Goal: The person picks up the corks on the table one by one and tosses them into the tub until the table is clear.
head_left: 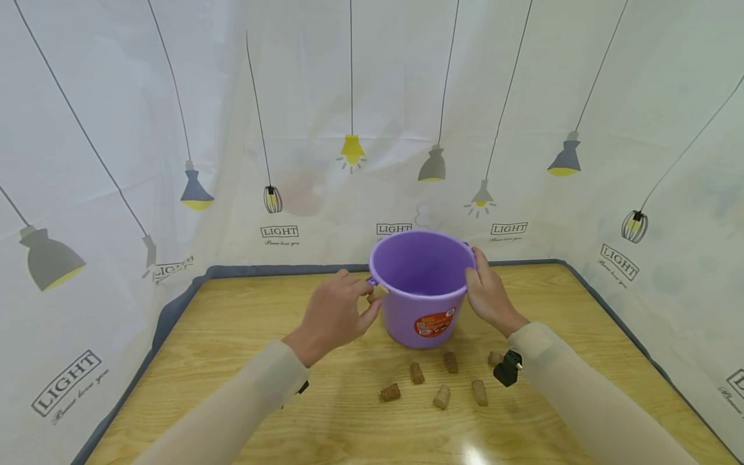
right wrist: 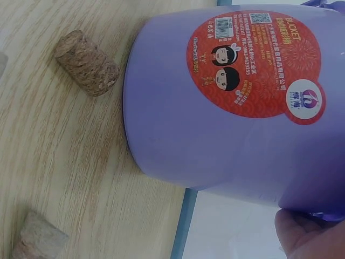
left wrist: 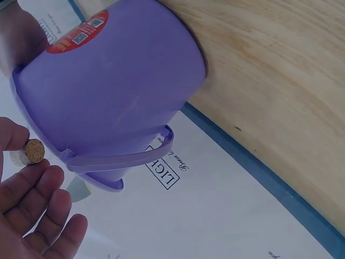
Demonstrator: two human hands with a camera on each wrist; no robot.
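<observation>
A purple bucket with a red label stands on the wooden table. Between thumb and fingers, my left hand pinches a cork right at the bucket's left rim. The bucket's handle hangs down the far side in the left wrist view. My right hand grips the rim on the right, thumb toward me; part of that hand shows in the right wrist view, low at the right edge.
Several loose corks lie in front of the bucket, among them a dark cork near its base and a lighter cork. Behind the table hangs a cloth printed with lamps.
</observation>
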